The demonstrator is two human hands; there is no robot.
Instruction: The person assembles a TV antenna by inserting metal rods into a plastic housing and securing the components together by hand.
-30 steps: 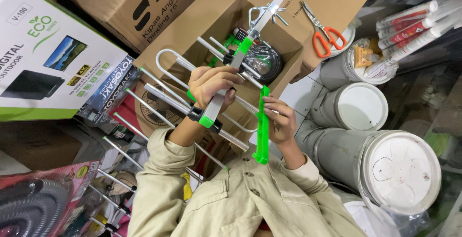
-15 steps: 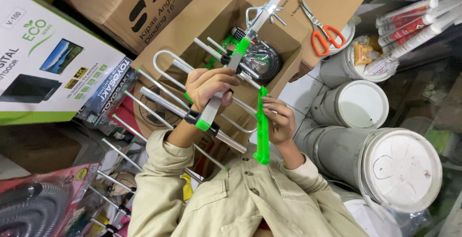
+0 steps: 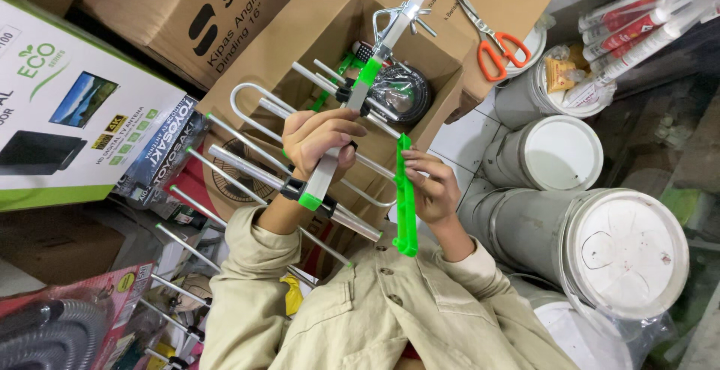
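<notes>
Above the open cardboard box (image 3: pixel 444 66), the left hand (image 3: pixel 321 143) clenched the TV antenna (image 3: pixel 367 73) by its boom, while the right hand (image 3: pixel 433 190) grasped a green plastic bracket (image 3: pixel 406 205) just beside it. Holding the boom steady and the bracket square to it seemed wisest.

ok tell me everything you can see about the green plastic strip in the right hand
The green plastic strip is a long, narrow bright green bar, glossy like moulded plastic, with a rounded loop-like end at the bottom. It stands almost upright in the picture, in front of the beige shirt. The right hand grips it around its middle, fingers wrapped from the side. Its top end reaches up to a metal rod of the antenna, which the left hand holds; whether they touch is unclear.
</notes>
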